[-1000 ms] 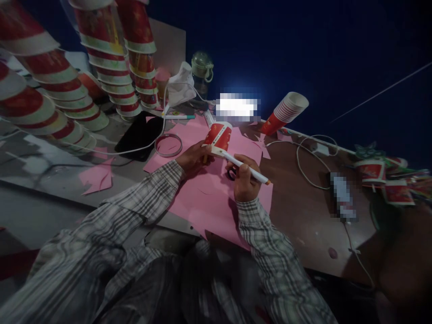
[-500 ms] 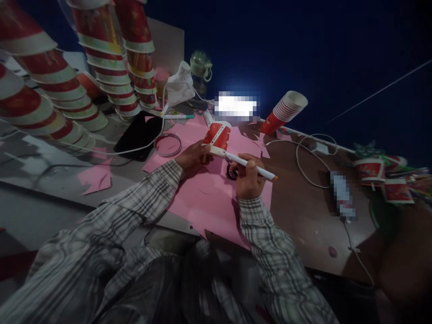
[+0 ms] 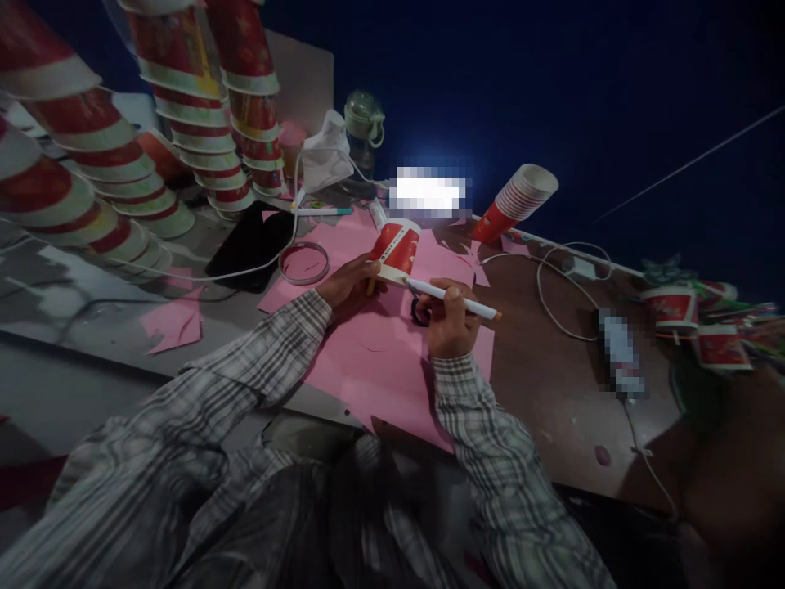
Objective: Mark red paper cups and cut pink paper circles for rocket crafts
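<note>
My left hand (image 3: 352, 281) is closed around the lower side of a red and white paper cup (image 3: 396, 248), which is tilted above pink paper (image 3: 374, 360). A small yellow piece shows under those fingers; what it belongs to is hidden. Held in my right hand (image 3: 452, 323) is a white marker (image 3: 457, 299) with an orange end. Its tip meets the pale band at the cup's near edge. Beside my right fingers, the dark handle of what looks like scissors (image 3: 420, 311) lies on the paper, partly covered.
Tall columns of stacked cups (image 3: 184, 106) stand at the left. A black phone (image 3: 251, 245), a tape ring (image 3: 303, 263) and a teal-ended marker (image 3: 322, 211) lie near my left hand. Another cup stack (image 3: 518, 200) leans at the back right. A white cable (image 3: 543, 298) loops across the brown table.
The cup appears turned slightly in my left hand, its printed strip angled a little differently. My right hand and the marker have shifted very slightly left.
</note>
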A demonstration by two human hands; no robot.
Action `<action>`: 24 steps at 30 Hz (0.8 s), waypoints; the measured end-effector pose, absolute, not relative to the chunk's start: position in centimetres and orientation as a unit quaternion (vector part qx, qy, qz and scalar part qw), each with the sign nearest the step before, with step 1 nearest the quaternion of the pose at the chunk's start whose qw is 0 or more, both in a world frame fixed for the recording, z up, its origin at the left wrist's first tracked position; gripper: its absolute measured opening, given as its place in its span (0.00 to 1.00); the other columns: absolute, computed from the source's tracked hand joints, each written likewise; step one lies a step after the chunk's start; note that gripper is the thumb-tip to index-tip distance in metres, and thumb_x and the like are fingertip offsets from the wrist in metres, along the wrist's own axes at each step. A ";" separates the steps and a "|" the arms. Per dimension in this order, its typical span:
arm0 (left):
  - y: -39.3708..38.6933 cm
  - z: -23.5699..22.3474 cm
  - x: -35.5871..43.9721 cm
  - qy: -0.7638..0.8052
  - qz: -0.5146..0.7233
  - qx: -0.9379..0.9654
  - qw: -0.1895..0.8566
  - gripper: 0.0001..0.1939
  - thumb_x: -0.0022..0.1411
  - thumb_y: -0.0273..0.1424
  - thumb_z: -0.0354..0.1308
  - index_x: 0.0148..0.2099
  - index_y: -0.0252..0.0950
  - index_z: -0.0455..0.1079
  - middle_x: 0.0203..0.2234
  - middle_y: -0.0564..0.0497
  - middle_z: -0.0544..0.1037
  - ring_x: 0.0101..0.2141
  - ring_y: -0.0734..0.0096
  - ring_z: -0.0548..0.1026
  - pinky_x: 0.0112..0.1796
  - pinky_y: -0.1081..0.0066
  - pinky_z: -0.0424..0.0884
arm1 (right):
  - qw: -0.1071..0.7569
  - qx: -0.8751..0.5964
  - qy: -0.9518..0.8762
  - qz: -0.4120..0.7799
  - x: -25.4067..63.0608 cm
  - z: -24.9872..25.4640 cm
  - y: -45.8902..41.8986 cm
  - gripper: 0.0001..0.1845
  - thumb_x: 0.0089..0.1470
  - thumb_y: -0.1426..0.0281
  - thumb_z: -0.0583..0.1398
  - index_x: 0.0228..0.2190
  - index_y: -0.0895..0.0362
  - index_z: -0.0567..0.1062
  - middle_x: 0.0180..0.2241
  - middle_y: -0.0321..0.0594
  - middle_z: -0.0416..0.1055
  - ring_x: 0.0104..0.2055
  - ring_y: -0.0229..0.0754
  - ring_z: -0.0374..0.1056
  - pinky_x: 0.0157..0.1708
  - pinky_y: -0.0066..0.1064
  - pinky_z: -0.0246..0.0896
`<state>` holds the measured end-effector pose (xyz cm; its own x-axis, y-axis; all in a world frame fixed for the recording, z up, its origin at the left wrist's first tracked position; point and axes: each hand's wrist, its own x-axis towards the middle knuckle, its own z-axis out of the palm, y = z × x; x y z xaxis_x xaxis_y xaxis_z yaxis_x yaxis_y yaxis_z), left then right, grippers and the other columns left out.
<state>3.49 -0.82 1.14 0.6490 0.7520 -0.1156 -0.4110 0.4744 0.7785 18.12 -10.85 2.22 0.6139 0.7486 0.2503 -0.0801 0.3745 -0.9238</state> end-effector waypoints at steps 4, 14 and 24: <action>-0.8 1.1 3.3 0.228 0.341 0.379 0.830 0.16 0.56 0.37 0.69 0.41 0.34 0.72 0.27 0.55 0.76 0.28 0.75 0.74 0.33 0.72 0.69 | 0.776 -0.490 -0.308 0.250 18.2 2.4 -10.7 0.21 0.55 0.49 0.63 0.32 0.54 0.78 0.20 0.30 0.72 0.21 0.33 0.68 0.19 0.25 0.61; -0.9 1.4 3.3 0.212 0.355 0.351 0.840 0.11 0.56 0.35 0.68 0.35 0.34 0.71 0.22 0.55 0.73 0.26 0.74 0.73 0.32 0.72 0.68 | 0.804 -0.456 -0.300 0.236 18.5 2.2 -10.3 0.17 0.57 0.53 0.64 0.31 0.55 0.79 0.20 0.30 0.73 0.20 0.31 0.67 0.21 0.24 0.63; -0.8 1.4 3.5 0.206 0.360 0.383 0.825 0.17 0.53 0.39 0.71 0.35 0.35 0.69 0.23 0.55 0.74 0.26 0.75 0.73 0.31 0.73 0.67 | 0.744 -0.478 -0.379 0.273 17.8 1.8 -11.2 0.20 0.56 0.49 0.64 0.33 0.54 0.81 0.20 0.30 0.73 0.20 0.32 0.67 0.18 0.24 0.58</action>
<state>3.54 -0.81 1.39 0.6559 0.7520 -0.0654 -0.4358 0.4480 0.7806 17.84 -11.17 1.81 0.5638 0.7680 0.3038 -0.0439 0.3952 -0.9176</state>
